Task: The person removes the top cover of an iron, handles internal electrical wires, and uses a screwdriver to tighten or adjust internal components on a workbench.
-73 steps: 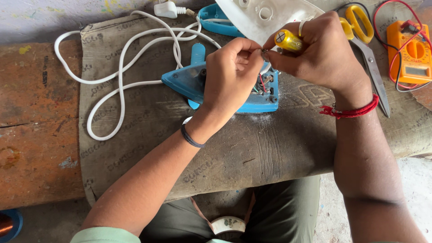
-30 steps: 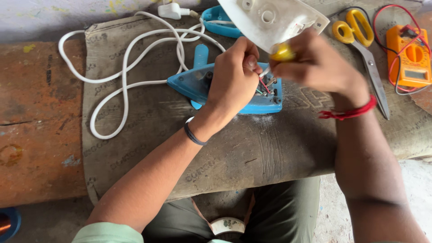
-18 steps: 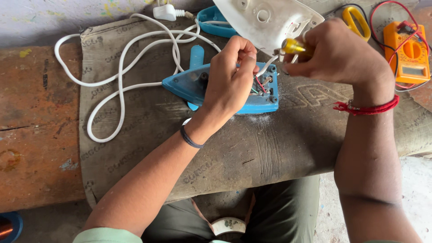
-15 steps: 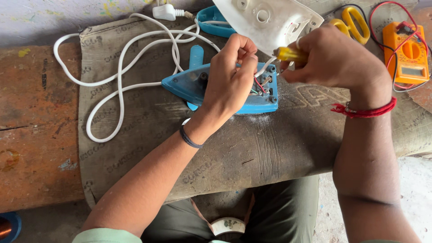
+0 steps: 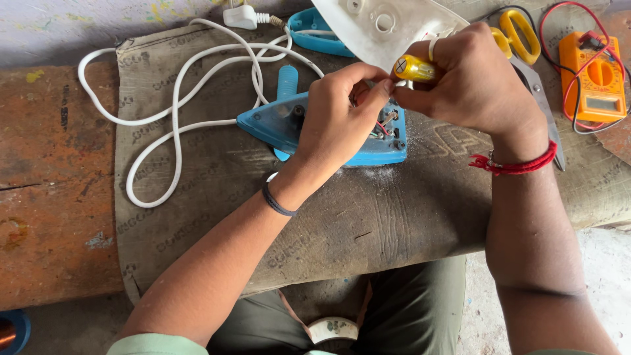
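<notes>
The left hand [image 5: 338,115] covers most of the opened rear of the blue iron base [image 5: 328,131], so the wiring under it is hard to make out; its fingers are curled and pressed together over the terminals. The right hand [image 5: 470,82], at 3 o'clock from the left, pinches a yellow-handled screwdriver [image 5: 413,68], whose shaft is hidden. The iron base lies mid-desk on a burlap mat [image 5: 368,223]. The white cover [image 5: 388,26] at 12 o'clock is cut off by the frame edge.
</notes>
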